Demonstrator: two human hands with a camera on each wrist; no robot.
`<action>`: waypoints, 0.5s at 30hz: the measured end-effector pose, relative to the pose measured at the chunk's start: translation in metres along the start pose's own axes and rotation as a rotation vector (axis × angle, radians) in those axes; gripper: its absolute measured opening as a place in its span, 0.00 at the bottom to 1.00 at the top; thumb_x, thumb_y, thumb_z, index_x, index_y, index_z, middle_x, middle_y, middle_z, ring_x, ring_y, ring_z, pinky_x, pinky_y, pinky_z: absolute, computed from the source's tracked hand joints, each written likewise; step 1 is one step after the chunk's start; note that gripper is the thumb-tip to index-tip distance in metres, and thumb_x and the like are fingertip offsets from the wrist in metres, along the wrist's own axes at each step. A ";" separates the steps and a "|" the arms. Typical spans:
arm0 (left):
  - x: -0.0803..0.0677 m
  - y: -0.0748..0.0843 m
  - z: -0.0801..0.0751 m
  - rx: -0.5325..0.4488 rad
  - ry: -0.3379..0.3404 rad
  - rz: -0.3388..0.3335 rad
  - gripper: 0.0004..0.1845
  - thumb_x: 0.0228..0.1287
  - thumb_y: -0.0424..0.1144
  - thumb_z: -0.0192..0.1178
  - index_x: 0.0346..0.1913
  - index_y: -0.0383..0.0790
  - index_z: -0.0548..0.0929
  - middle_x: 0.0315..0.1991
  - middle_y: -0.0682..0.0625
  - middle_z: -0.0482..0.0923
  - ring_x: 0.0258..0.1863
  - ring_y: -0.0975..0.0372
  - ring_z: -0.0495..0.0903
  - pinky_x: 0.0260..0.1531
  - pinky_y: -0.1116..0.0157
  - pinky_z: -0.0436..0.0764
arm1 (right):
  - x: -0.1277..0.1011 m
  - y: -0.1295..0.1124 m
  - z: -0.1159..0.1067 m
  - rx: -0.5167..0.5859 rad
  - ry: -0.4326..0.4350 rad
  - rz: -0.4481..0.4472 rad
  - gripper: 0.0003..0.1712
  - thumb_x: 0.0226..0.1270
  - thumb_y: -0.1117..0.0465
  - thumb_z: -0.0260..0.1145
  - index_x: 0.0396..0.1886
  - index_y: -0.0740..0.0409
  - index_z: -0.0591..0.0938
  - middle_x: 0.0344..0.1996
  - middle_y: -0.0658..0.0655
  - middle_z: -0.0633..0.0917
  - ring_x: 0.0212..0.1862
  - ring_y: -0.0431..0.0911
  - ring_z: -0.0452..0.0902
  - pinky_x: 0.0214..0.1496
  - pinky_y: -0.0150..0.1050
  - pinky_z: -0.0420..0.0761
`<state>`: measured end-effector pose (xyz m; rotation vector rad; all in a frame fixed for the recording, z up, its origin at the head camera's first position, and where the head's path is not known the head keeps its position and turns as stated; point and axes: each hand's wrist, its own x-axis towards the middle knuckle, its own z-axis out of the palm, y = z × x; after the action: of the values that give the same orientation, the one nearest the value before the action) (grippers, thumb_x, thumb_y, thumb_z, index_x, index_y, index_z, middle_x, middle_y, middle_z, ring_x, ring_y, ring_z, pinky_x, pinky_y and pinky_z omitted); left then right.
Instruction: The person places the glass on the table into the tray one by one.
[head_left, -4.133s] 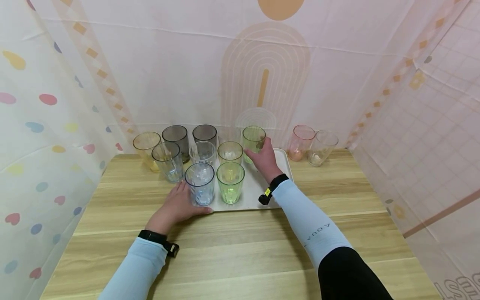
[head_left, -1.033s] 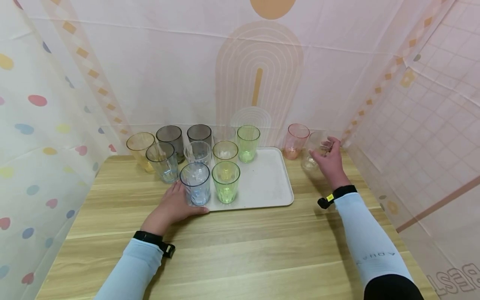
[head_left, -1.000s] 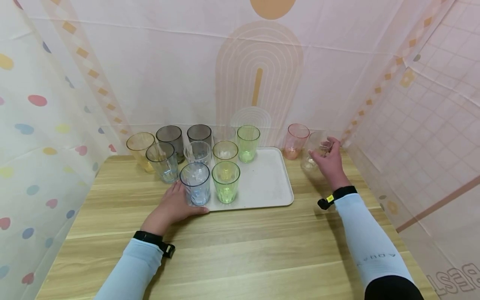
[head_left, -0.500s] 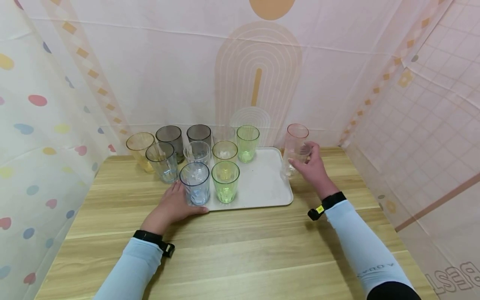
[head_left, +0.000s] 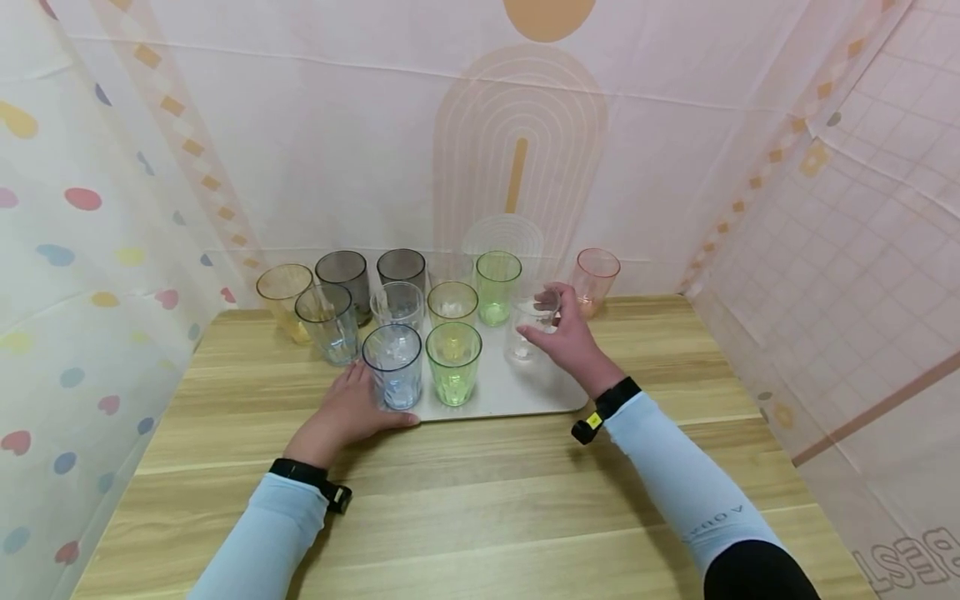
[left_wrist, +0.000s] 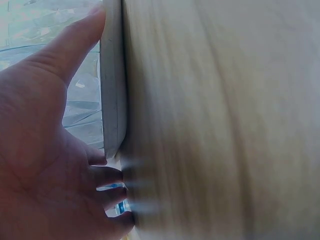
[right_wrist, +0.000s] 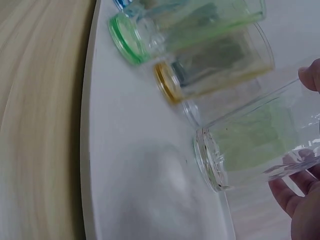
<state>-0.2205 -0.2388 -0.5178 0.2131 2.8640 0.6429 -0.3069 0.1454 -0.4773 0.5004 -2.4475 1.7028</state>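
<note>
My right hand grips a clear glass upright at the right part of the white tray. In the right wrist view the glass's base is near the tray; whether it touches is unclear. To its left stand a green-rimmed glass, an amber-rimmed glass and, behind, another green glass. My left hand rests at the tray's front left corner beside a blue glass. In the left wrist view its thumb lies along the tray edge, fingers extended past the corner.
Left of the tray are an amber glass, a bluish glass and a dark grey glass. Another dark glass and a clear glass stand nearby. A pink glass stands on the wooden table behind right.
My right hand has taken the clear glass from beside the pink one and carried it left over the tray. Earlier it held the back green glass, now released. The left hand stays put.
</note>
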 end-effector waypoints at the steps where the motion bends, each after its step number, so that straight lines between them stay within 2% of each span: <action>1: 0.000 0.000 0.000 -0.001 0.001 0.000 0.83 0.52 0.80 0.75 0.84 0.16 0.45 0.85 0.19 0.44 0.86 0.28 0.44 0.85 0.34 0.47 | 0.001 -0.001 0.003 -0.002 -0.003 -0.006 0.48 0.71 0.61 0.81 0.79 0.63 0.60 0.71 0.65 0.76 0.71 0.57 0.75 0.69 0.57 0.72; 6: 0.000 0.000 0.000 -0.012 0.008 0.000 0.83 0.52 0.79 0.76 0.85 0.17 0.45 0.85 0.19 0.44 0.86 0.28 0.45 0.85 0.33 0.48 | 0.008 -0.004 0.017 0.006 -0.031 -0.024 0.49 0.71 0.61 0.81 0.79 0.65 0.59 0.72 0.68 0.75 0.72 0.58 0.74 0.71 0.61 0.72; 15: 0.000 -0.001 0.001 -0.003 0.023 0.010 0.83 0.52 0.79 0.76 0.85 0.17 0.45 0.85 0.19 0.45 0.85 0.28 0.46 0.85 0.33 0.49 | 0.014 -0.005 0.033 -0.004 -0.020 -0.035 0.50 0.69 0.61 0.82 0.78 0.62 0.60 0.70 0.67 0.74 0.71 0.57 0.73 0.72 0.58 0.75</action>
<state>-0.2206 -0.2392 -0.5190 0.2204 2.8858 0.6560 -0.3157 0.1101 -0.4805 0.5588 -2.4403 1.6874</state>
